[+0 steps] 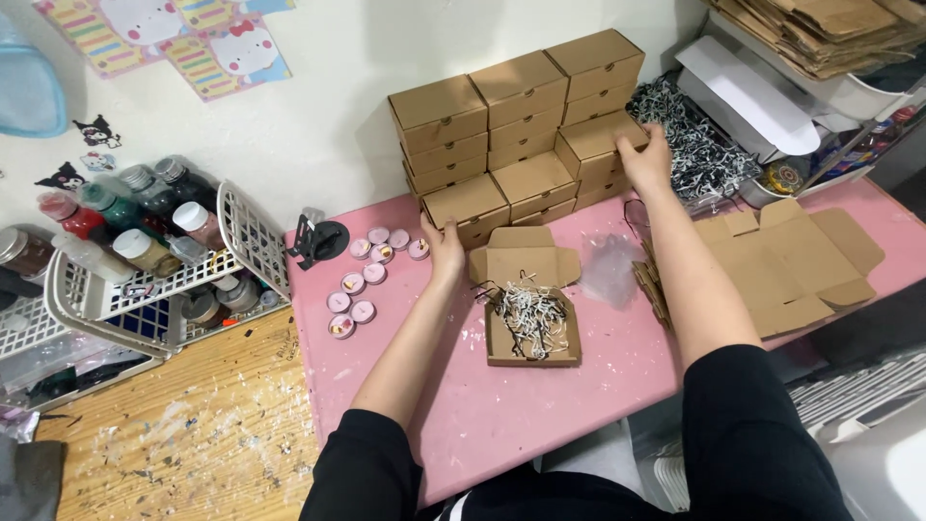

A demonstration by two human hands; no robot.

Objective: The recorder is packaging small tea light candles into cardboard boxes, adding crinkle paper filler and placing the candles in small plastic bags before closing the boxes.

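Surface: pink-covered worktable (pixel 540 415) set against a white wall, with a paint-flecked wooden floor (pixel 193 434) at 8 o'clock.
Stack: closed brown cardboard mailer boxes (pixel 521 125), piled in stepped rows against the wall at 12 o'clock.
Left hand: the left hand (pixel 446 253) lies with fingers together and nearly straight, pressed flat against the low box (pixel 468 205) at the stack's 8 o'clock corner; it grips nothing.
Right hand: the right hand (pixel 648 154) is spread moderately, fingers curled over the top edge of the box (pixel 596 143) at the stack's 3 o'clock end, touching it rather than lifting it.
Open box: small brown cardboard box (pixel 532 318) with its lid folded back, at the table's centre between the forearms, holding black-and-white shredded paper filling (pixel 529 311).
Candles: round pink tealight candles in small cups (pixel 365 280), clustered at 9 o'clock of the open box, just beside the left wrist.
Flat blank: unfolded brown cardboard box blank (pixel 796 265) lying at 3 o'clock.
Shred pile: loose heap of black-and-white paper shred (pixel 694 145) at 1 o'clock, just beside the right hand.
Basket: white plastic mesh basket (pixel 253 236) of paint bottles at 9 o'clock, off the table.
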